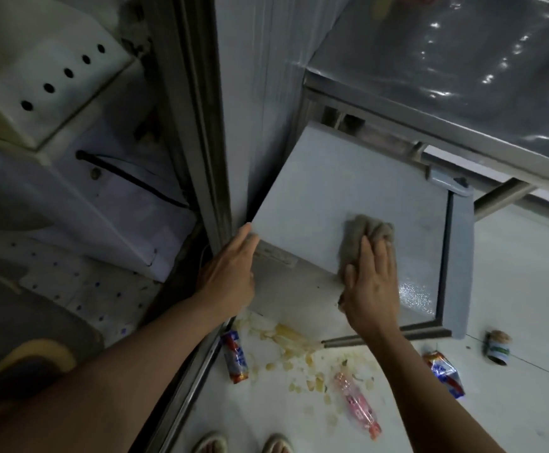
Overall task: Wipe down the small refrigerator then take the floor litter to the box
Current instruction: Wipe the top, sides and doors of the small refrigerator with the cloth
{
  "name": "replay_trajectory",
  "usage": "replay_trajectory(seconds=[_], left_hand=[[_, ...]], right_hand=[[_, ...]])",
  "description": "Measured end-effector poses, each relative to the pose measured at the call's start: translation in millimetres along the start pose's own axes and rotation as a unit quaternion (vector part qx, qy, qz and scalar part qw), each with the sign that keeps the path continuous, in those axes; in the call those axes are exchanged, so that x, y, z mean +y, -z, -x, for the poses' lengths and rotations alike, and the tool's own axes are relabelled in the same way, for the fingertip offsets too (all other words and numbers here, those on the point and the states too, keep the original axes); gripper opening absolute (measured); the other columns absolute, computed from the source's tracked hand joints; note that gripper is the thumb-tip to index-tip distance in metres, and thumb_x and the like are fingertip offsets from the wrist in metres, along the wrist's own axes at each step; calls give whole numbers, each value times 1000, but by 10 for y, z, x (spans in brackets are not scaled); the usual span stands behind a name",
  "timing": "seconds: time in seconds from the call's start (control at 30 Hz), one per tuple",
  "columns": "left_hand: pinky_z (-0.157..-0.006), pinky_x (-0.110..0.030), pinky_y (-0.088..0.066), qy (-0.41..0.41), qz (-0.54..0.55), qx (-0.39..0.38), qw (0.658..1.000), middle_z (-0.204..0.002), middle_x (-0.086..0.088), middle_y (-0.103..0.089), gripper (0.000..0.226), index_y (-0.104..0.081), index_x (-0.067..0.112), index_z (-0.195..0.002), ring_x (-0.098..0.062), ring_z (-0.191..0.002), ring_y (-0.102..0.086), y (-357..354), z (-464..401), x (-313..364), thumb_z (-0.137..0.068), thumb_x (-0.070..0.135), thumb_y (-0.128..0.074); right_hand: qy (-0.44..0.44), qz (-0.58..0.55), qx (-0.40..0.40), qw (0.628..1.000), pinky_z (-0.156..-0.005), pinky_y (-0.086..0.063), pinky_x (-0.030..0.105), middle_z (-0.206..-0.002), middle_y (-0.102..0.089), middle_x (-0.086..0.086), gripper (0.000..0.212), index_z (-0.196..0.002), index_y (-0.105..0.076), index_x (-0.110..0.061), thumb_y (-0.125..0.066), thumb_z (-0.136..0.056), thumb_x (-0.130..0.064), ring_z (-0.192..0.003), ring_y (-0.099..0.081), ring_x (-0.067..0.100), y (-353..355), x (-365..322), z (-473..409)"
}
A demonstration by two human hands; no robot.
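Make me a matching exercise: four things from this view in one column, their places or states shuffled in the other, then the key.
1. cloth
2. left hand
3. pink bottle
4. jar

A. lying on the floor between two crushed cans
B. on the floor right of the refrigerator door
C. pressed flat on the refrigerator top under the right hand
D. resting at the refrigerator's near left corner

Pairs: 1-C, 2-D, 3-A, 4-B

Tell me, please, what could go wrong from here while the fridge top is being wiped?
1. The cans and the pink bottle lie on the floor close to the feet; a step could land on one and slip.
2. The food scraps below the fridge may be trodden and smeared.
3. The right hand presses the cloth near the front edge, so dirt may fall onto the floor.
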State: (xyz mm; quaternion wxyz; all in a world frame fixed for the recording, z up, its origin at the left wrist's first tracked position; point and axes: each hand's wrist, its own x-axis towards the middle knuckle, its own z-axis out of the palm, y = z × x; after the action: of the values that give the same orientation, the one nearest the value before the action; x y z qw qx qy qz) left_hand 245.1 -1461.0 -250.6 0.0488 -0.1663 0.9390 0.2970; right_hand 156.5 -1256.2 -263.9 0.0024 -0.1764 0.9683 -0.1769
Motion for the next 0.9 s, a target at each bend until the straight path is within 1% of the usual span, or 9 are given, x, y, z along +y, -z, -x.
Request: replay_trajectory(seconds=[0.07,0.1,0.2,0.37,0.43,0.53,0.7,0.83,0.9], left_hand=[[-103,-31,-36,15,17,4,1000,-158,9,-3,65,-20,19,-147,-19,-137,-30,13,12,-27,-90,1,-46],[-106,-32,-34,22,23,7,999,-158,8,-4,66,-18,19,-148,-18,-139,-26,17,20,-46,-91,1,-45],[-112,-32,-26,26,33,30,999,-157,4,-13,65,-17,19,-148,-17,-141,-21,20,64,-108,-91,3,-45],[-111,-36,-30,37,31,34,998,-153,2,-24,66,-19,21,-147,-18,-138,-27,26,159,-210,-90,8,-49],[-110,-37,-32,36,26,37,998,-152,2,-26,65,-21,22,-147,-18,-137,-29,26,186,-252,-90,8,-49],[-108,-37,-35,22,20,44,999,-151,2,-28,62,-24,21,-146,-18,-136,-31,45,222,-298,-91,7,-48],[-108,-37,-35,21,7,42,999,-151,1,-28,60,-27,19,-145,-19,-136,-30,94,248,-303,-90,8,-48],[-104,-36,-37,13,-12,52,998,-149,0,-30,59,-29,18,-143,-20,-134,-33,93,219,-249,-89,7,-49],[-102,-34,-39,10,-29,60,998,-149,0,-30,59,-29,17,-143,-21,-133,-35,84,193,-219,-88,6,-48]], right_hand=[[-49,3,20,999,-119,-6,40,-154,-21,19,53,-145,-30,-3,-43,-96,-18,-144,-12,35,-49,-94,-10],[-44,0,23,999,-119,-6,40,-154,-21,17,52,-145,-30,-4,-43,-96,-18,-144,-12,34,-109,-224,-71],[24,-31,-9,999,-118,-2,36,-157,-16,10,52,-147,-27,-10,-38,-97,-22,-146,-6,27,-336,-709,-302],[127,-27,-63,990,-118,-2,33,-157,-17,6,53,-147,-27,-15,-39,-96,-24,-145,-9,25,-485,-975,-764],[150,-13,-88,985,-118,-3,33,-157,-18,6,52,-147,-29,-17,-39,-97,-24,-145,-11,24,-487,-1012,-963],[159,-7,-91,983,-117,-3,34,-156,-21,3,49,-144,-34,-20,-39,-96,-24,-145,-12,25,-515,-1072,-990],[220,-16,-68,973,-118,-15,47,-149,-34,9,46,-138,-44,-16,-44,-93,-24,-142,-21,33,-526,-1080,-331],[250,43,-69,965,-112,-23,51,-143,-41,18,59,-135,-48,-12,-25,-83,-27,-137,-28,41,-500,-1125,-141],[274,69,-67,957,-108,-32,50,-139,-44,17,57,-133,-50,-14,-28,-82,-24,-134,-33,40,-460,-1083,-211]])
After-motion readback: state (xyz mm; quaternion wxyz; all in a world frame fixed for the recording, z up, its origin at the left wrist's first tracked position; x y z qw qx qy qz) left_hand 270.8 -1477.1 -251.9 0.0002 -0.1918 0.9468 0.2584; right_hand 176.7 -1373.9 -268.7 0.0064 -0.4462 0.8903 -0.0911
